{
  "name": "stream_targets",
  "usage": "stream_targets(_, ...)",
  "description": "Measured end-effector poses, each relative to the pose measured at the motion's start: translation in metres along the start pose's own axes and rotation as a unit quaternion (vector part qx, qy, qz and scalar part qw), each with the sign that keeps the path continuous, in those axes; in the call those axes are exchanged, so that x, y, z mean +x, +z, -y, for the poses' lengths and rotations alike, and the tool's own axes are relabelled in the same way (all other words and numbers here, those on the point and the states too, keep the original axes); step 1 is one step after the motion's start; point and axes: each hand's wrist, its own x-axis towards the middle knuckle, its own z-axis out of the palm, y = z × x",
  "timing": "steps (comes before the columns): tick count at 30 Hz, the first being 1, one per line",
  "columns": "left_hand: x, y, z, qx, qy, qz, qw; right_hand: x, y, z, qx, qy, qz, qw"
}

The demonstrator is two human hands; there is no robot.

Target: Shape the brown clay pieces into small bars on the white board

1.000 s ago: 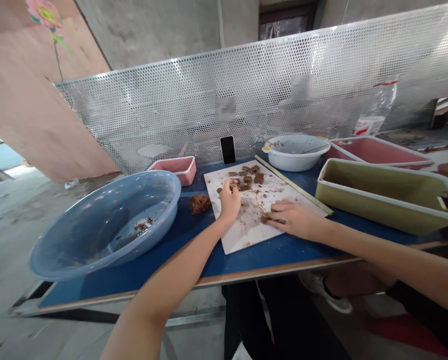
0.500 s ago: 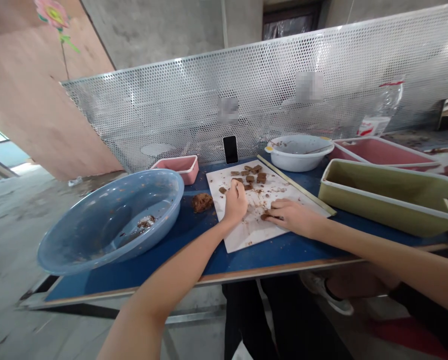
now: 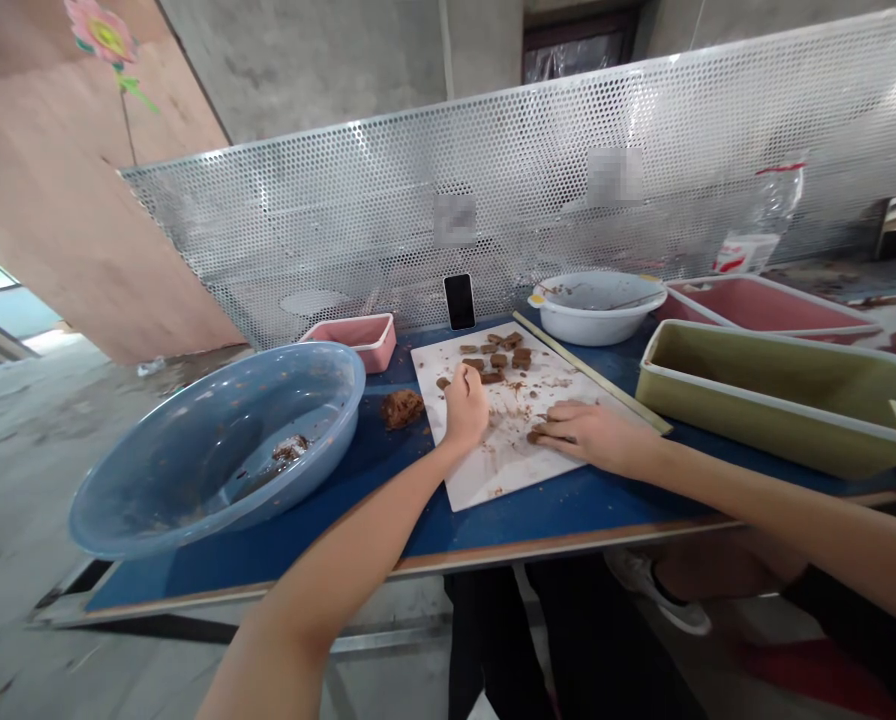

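My left hand (image 3: 466,405) rests curled on the white cutting board (image 3: 493,475), just in front of several small brown pieces (image 3: 500,358) laid out in rows. Whether anything lies inside the curled fingers is hidden. My right hand (image 3: 590,432) lies on the board's right side, fingertips pinching and pressing a small brown piece (image 3: 532,436) against it. A brown lump (image 3: 401,407) sits on the blue table (image 3: 343,520) left of the board. Brown smears and crumbs cover the board.
A large blue basin (image 3: 215,440) stands at the left, a small pink tray (image 3: 354,335) behind it. A phone (image 3: 459,300) leans on the perforated metal screen (image 3: 343,220). To the right are a white bowl (image 3: 594,305), a long stick (image 3: 590,372), a green tray (image 3: 778,395) and a pink tray (image 3: 763,300).
My left hand has drawn back slightly from the row of brown pieces toward me. My right hand stays on its piece. The view has shifted a little.
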Motion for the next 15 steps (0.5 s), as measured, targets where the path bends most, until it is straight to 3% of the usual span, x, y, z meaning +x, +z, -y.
stream_targets(2, 0.0, 0.0, 0.001, 0.003, 0.003, -0.006, 1.0, 0.014, 0.005, 0.0, -0.024, 0.001, -0.003, 1.0)
stream_targets(5, 0.001, 0.0, 0.002, 0.004, 0.006, -0.004, 1.0, 0.026, 0.007, -0.022, -0.063, 0.029, -0.01, 0.998)
stream_targets(9, 0.002, 0.0, 0.003, -0.007, -0.01, -0.001, 1.0, 0.003, -0.003, -0.048, -0.053, 0.057, -0.002, 0.997)
stream_targets(12, 0.003, 0.001, 0.001, -0.011, -0.026, -0.005, 1.0, -0.012, -0.007, -0.029, 0.003, 0.01, 0.006, 1.0)
stream_targets(15, 0.004, 0.001, -0.002, -0.004, -0.023, -0.015, 1.0, 0.003, 0.0, 0.005, 0.027, -0.034, 0.003, 0.999)
